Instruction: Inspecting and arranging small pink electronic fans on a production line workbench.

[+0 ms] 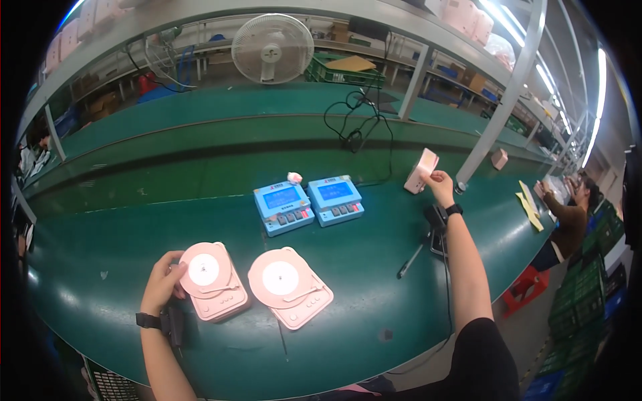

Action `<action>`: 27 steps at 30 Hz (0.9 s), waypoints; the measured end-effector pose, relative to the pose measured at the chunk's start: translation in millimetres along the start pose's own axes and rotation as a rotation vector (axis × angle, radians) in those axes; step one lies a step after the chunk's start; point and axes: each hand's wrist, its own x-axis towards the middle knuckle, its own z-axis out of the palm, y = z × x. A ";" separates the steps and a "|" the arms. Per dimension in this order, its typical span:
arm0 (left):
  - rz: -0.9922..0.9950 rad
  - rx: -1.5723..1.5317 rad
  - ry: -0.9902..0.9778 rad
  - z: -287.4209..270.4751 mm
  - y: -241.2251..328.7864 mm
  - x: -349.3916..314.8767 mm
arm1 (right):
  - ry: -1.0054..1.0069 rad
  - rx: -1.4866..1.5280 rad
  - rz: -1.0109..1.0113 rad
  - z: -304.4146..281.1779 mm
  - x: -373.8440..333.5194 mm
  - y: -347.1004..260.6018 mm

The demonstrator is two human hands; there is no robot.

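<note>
My left hand [162, 281] grips the left edge of a pink mini record player [227, 299], thumb on its top and fingers along its side. A second pink mini record player [309, 311] lies flat just to the right, its white disc and tonearm facing up. Out at the far right, my right hand [440, 187] is closed on a pink box-shaped device [421, 170], which stands tilted with a narrow side toward me. Two blue testers with lit screens, the left tester [284, 206] and the right tester [336, 200], sit side by side beyond the record players.
A pen [410, 260] and a black device with a cable [436, 220] lie near my right forearm. A metal post [498, 100] rises beside my right hand. Tangled black cable [358, 123] hangs behind the testers, below a fan [272, 50]. A co-worker [568, 207] sits farther right.
</note>
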 end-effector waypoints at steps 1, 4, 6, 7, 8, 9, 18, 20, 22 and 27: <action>-0.008 -0.001 -0.001 -0.1 0.4 -1.8 | -0.009 0.012 -0.009 5.2 13.7 6.5; -0.027 0.008 0.015 0.7 2.2 -8.7 | 0.131 -0.354 0.088 36.7 41.6 16.4; -0.028 0.003 -0.015 0.2 4.3 -8.8 | 0.079 -0.513 0.136 44.0 60.8 28.3; -0.036 0.007 -0.010 -0.5 4.3 -9.2 | 0.051 -0.603 0.164 47.0 65.1 35.5; -0.038 -0.001 -0.014 -1.1 4.5 -8.1 | 0.043 -0.603 0.168 51.7 68.1 44.0; -0.040 -0.010 -0.023 -1.0 4.6 -5.8 | -0.013 -0.531 0.089 55.2 70.2 53.1; -0.057 -0.010 -0.034 -1.2 10.2 -3.3 | -0.473 -0.169 -0.292 67.2 -15.0 -70.9; -0.064 0.004 -0.025 3.2 5.5 -0.1 | -0.781 0.090 -0.126 61.8 -95.8 -152.2; -0.041 0.048 -0.026 3.5 4.4 -4.0 | -1.034 0.243 -0.038 60.6 -163.6 -187.9; -0.032 0.091 -0.167 2.1 1.7 -3.4 | -1.211 0.297 -0.056 78.0 -271.1 -193.0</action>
